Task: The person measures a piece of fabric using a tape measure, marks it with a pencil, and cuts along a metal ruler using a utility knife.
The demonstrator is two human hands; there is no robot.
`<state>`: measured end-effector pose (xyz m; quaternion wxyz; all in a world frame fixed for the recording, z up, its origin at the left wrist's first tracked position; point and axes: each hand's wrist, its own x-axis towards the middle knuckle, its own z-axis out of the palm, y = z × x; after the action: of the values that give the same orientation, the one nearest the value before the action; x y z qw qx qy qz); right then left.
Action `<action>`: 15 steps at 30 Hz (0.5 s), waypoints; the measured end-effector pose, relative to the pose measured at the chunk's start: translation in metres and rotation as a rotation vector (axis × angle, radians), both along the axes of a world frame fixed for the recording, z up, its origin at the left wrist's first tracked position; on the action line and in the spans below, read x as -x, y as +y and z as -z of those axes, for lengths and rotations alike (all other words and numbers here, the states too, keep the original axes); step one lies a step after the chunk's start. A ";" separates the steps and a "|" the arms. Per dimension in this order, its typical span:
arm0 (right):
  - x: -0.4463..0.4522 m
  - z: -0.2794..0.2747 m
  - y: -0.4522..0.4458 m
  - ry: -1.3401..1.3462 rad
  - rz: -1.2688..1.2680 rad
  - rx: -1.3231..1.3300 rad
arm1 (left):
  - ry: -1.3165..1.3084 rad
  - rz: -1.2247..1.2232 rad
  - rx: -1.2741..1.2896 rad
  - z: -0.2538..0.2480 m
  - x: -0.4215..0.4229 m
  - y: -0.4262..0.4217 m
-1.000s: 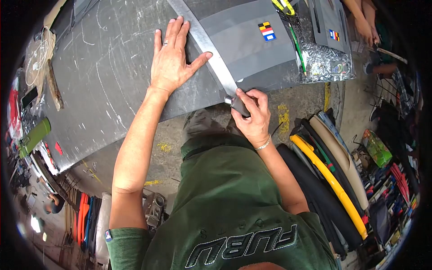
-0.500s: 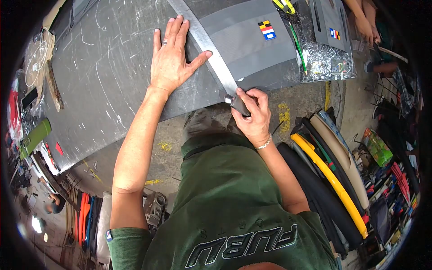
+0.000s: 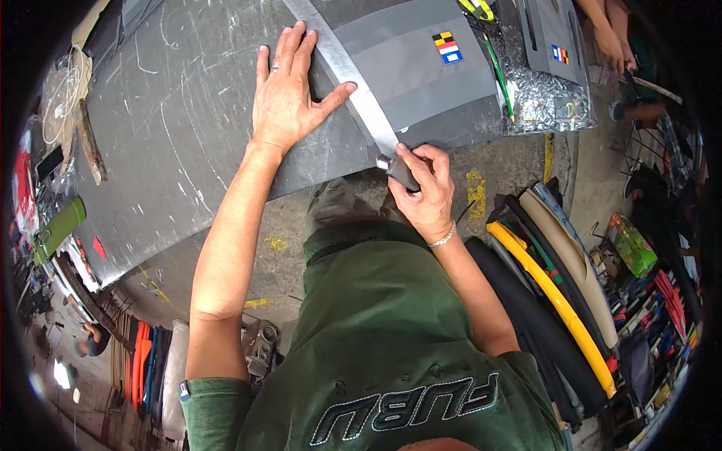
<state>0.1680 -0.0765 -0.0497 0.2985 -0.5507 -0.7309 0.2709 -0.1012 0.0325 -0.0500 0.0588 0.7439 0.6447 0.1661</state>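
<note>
A long metal ruler lies slantwise along the left side of a grey fabric piece that bears a small patch of coloured flags. My left hand rests flat to the left of the ruler, fingers spread. Its thumb reaches onto the ruler. At the ruler's near end, my right hand is closed around the dark handle of a knife. The knife's silver collar and blade point left, by the table edge. My fingers hide part of the handle.
The scratched dark table fills the upper view. A green pencil lies right of the fabric, near a second grey piece on clear plastic. Another person's hands show top right. Fabric rolls stand at lower right.
Hardly anything differs. Both hands, the ruler and the knife keep their places, with only a tiny shift of the view.
</note>
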 end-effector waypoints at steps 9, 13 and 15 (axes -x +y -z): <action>0.000 0.001 0.000 -0.001 0.000 -0.020 | -0.113 -0.034 -0.004 -0.003 -0.001 0.001; 0.000 0.003 -0.001 -0.009 0.002 -0.026 | -0.112 -0.031 -0.008 -0.003 -0.001 0.000; 0.000 0.002 0.000 -0.009 0.000 -0.042 | -0.109 -0.033 -0.004 -0.003 -0.001 0.000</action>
<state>0.1680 -0.0766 -0.0519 0.3069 -0.5454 -0.7378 0.2531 -0.1000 0.0322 -0.0472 0.0894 0.7231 0.6523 0.2087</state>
